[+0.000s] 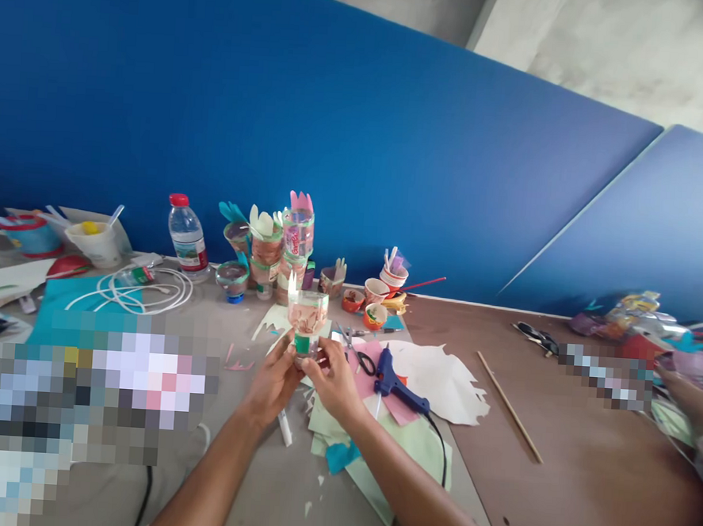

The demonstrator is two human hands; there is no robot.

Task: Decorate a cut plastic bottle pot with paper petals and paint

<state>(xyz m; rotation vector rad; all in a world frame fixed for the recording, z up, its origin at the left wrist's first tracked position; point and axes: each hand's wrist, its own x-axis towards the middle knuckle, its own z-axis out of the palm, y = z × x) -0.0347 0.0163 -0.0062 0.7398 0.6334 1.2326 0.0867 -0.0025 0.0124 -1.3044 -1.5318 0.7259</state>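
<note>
Both hands hold a goblet-shaped craft of cut clear plastic bottle parts (309,312), upright above the table. Its wide upper cup shows a pinkish pattern and a white paper point at the rim; a green patch marks the lower part. My left hand (278,374) grips the lower part from the left, fingers closed round it. My right hand (337,373) pinches the same part from the right. Just right of my right hand lie black-handled scissors (364,362) and a blue glue gun (396,383). A white marker (285,428) lies below my left hand.
Similar plastic crafts with paper petals (298,232) stand along the blue partition (359,136). A water bottle (187,237), white cable (147,290), paper cups (377,290), cut paper (440,379) and a wooden stick (509,407) lie around. Another person's hand (692,399) is at far right.
</note>
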